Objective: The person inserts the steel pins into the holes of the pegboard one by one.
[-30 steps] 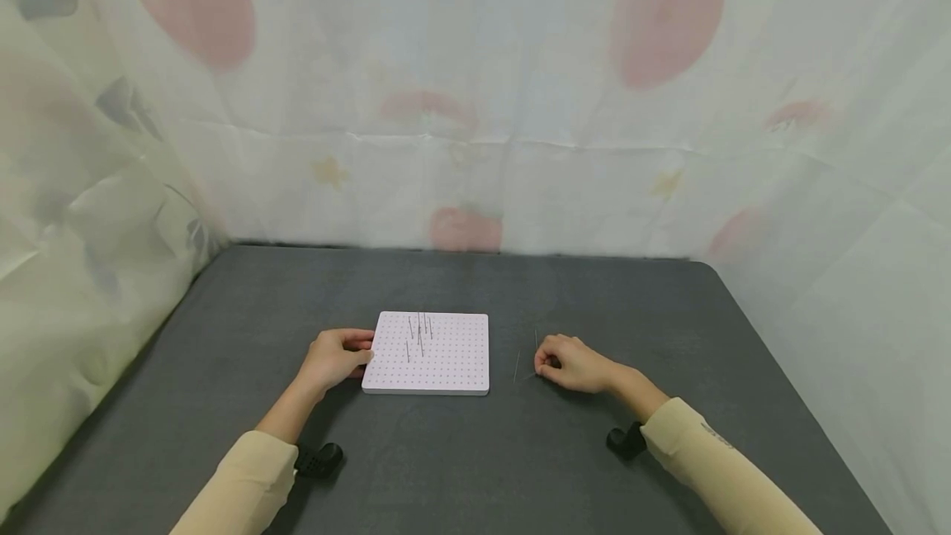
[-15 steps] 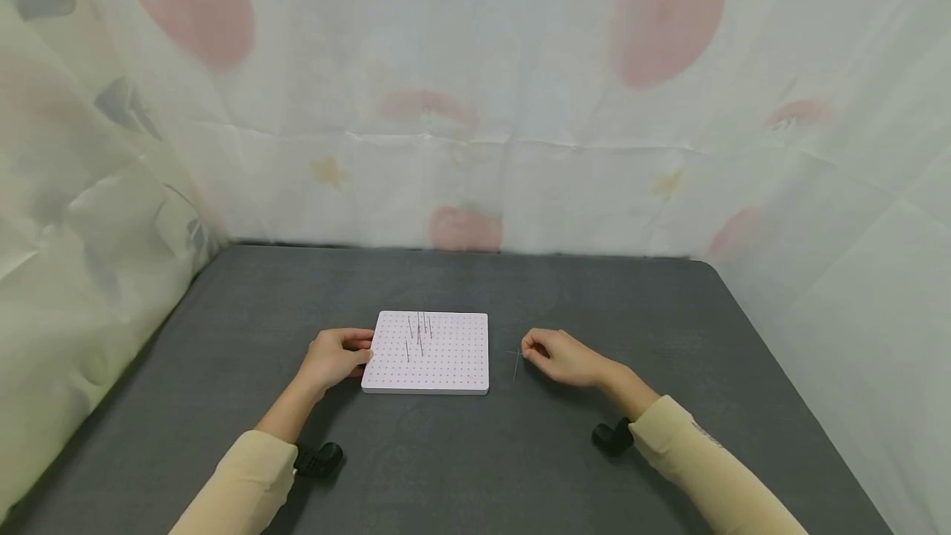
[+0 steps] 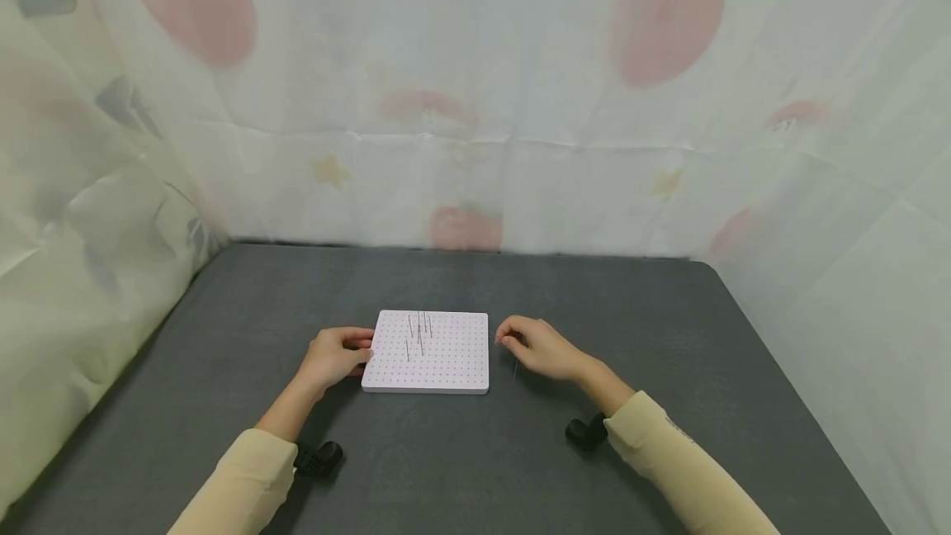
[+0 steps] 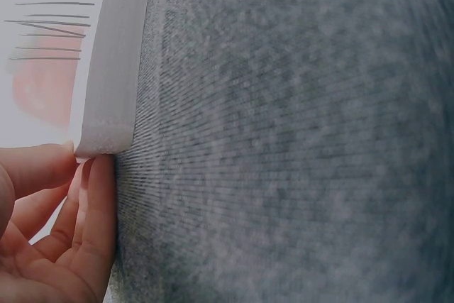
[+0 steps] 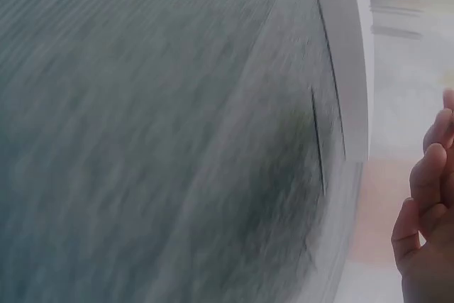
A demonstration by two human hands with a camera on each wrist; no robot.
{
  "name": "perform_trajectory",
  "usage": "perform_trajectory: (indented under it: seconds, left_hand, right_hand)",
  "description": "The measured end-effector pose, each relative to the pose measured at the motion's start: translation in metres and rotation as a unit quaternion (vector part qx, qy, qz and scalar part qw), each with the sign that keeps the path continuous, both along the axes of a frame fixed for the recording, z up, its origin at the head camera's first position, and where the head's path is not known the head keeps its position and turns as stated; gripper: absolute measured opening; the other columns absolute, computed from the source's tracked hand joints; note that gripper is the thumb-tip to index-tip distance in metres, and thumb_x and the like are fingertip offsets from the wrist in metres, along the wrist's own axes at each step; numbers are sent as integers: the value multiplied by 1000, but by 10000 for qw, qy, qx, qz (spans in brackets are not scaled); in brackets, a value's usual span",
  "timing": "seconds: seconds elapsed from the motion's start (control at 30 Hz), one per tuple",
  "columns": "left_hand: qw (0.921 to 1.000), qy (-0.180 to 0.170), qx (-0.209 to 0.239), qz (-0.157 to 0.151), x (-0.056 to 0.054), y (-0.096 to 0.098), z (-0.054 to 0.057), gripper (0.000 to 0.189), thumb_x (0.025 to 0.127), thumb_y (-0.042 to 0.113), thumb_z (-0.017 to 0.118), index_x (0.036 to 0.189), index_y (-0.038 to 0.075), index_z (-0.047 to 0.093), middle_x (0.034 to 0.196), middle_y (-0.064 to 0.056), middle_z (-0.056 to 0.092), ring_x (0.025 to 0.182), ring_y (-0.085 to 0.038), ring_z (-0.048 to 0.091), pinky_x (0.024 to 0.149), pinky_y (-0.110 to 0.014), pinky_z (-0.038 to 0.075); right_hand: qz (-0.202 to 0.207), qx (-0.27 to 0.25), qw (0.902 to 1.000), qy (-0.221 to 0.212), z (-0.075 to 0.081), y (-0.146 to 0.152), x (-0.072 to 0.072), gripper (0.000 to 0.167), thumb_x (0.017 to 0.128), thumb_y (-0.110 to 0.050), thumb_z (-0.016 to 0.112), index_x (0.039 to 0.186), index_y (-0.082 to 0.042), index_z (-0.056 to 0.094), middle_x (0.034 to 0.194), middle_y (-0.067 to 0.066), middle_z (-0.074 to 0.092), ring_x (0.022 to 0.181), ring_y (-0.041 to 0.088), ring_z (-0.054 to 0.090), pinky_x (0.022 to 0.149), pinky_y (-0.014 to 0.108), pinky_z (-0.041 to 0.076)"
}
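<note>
A white pegboard (image 3: 446, 366) with rows of small holes lies flat on the dark table. Several thin metal needles (image 3: 420, 341) stand upright in its left half. At the board's left edge, my left hand (image 3: 334, 356) grips the corner, thumb (image 4: 42, 164) at the top rim and fingers against the side. My right hand (image 3: 546, 347) is raised just past the right edge, thumb and index finger pinched together. The needle between those fingertips is too fine to make out now. One loose needle (image 5: 318, 140) lies on the table below this hand, beside the board.
The dark grey table (image 3: 446, 461) spreads around the board. A pale curtain with fruit prints (image 3: 475, 106) hangs behind it and along both sides. Black wrist cameras (image 3: 319, 459) sit under both cuffs.
My right hand has moved left and slightly up from the loose needles to the board's right edge; half a second ago a needle stuck out from its fingertips. My left hand and the board stayed put.
</note>
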State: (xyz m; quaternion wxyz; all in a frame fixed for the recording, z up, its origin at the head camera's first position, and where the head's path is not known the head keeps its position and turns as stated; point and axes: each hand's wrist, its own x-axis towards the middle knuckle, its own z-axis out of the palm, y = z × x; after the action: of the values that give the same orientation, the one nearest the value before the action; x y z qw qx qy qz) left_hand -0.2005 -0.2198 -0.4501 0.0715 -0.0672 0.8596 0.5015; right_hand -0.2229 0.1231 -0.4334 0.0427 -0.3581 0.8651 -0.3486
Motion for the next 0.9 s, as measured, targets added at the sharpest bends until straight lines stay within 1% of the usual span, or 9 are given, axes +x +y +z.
perform_trajectory:
  seconds: [0.07,0.17,0.27,0.33,0.47,0.53,0.67,0.8,0.9]
  left_hand:
    - [10000,10,-13,-18,0,0,0,37,85,2,60,121,-1,57,103,-17,60,81,-17,64,65,-31,57]
    - [10000,13,-23,-36,-1,-1,0,37,85,3,60,122,-1,57,104,-17,60,80,-17,64,65,-31,57]
    - [10000,-4,-42,-51,-1,-1,0,37,85,4,60,122,-1,57,104,-17,60,79,-16,64,65,-31,57]
    - [10000,-6,-43,-55,-1,-1,0,37,85,4,61,121,-1,57,104,-17,61,78,-16,64,65,-31,57]
    - [9999,-1,-57,-87,0,-1,0,37,85,4,61,121,-1,57,104,-17,61,78,-16,65,65,-31,57]
    - [10000,-32,-62,-41,0,0,0,37,84,5,61,121,0,58,103,-16,61,77,-16,64,65,-31,57]
    - [10000,-30,-73,-40,0,1,1,37,84,5,61,121,0,58,104,-16,61,78,-16,64,65,-31,57]
    - [10000,-9,-74,-45,0,1,0,37,84,4,61,121,0,58,103,-16,61,78,-15,64,65,-31,57]
    - [10000,-10,-77,-26,0,1,0,37,84,5,61,120,0,58,103,-15,62,78,-15,64,64,-30,57]
  right_hand:
    - [-42,-61,10000,-64,0,-6,-1,12,96,-14,49,99,-9,58,91,8,63,69,7,48,61,22,45]
    - [-176,-116,9998,-58,-1,-16,-2,8,95,-15,50,97,-10,56,84,3,59,69,7,47,59,22,43]
    - [-334,-141,9993,86,-1,-28,-2,6,94,-16,52,94,-11,55,80,-3,54,68,8,45,56,20,40]
    - [-422,-184,9986,240,-1,-36,-2,6,93,-15,53,93,-11,56,80,-6,53,68,8,45,56,20,39]
    - [-589,-244,9967,494,-1,-52,-3,3,90,-12,56,93,-12,58,80,-6,55,69,8,46,57,19,39]
    - [-690,-239,9955,607,-3,-59,-3,4,88,-11,58,92,-13,59,80,-6,56,68,8,46,57,19,38]
    - [-895,-135,9932,736,-5,-70,-4,3,88,-14,60,91,-13,60,79,-7,57,69,7,47,58,18,38]
    - [-984,-134,9916,825,-6,-79,-4,6,88,-17,60,89,-12,62,76,-7,58,68,8,48,58,19,39]
    - [-1004,-155,9908,894,-7,-85,-5,5,87,-17,60,88,-13,63,75,-7,60,67,7,49,58,18,39]
